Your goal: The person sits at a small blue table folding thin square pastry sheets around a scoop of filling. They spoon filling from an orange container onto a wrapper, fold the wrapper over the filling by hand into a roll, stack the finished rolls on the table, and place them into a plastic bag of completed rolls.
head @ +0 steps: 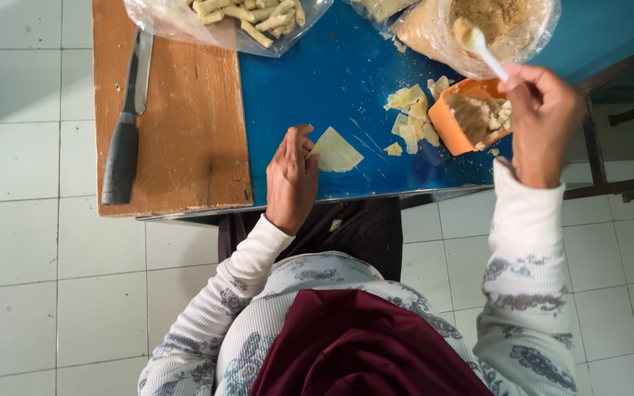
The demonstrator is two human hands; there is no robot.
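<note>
— Fingers (304, 139) of the left hand (292, 178)?
— Loosely curled, tips pressed on the edge of the dough triangle (336, 151); not clasping it, only pinning it flat.
— Largest to smallest then, all placed from the blue table (332, 73)?
— Resting on its left part: wooden cutting board (185, 117), reaching the near edge. On that board, near its left side: knife (128, 125), black handle toward the near edge.
— Far edge of the table?
— Clear bag of rolled pastry sticks (247, 16), partly over the board corner. Farther right along the same edge: clear bag of brown crumbly filling (489, 22).
— Right side of the table?
— Orange tub (471, 117), tilted, holding pale lumps. Just left of the tub: small heap of cut dough pieces (412, 114), lying bare on the blue surface.
— Right hand (544, 121)?
— Raised above the table's right part, beside the tub, closed around the handle of a white spoon (482, 45); spoon bowl dipped into the filling bag.
— Dough triangle?
— Flat on the table's middle, near the front edge.
</note>
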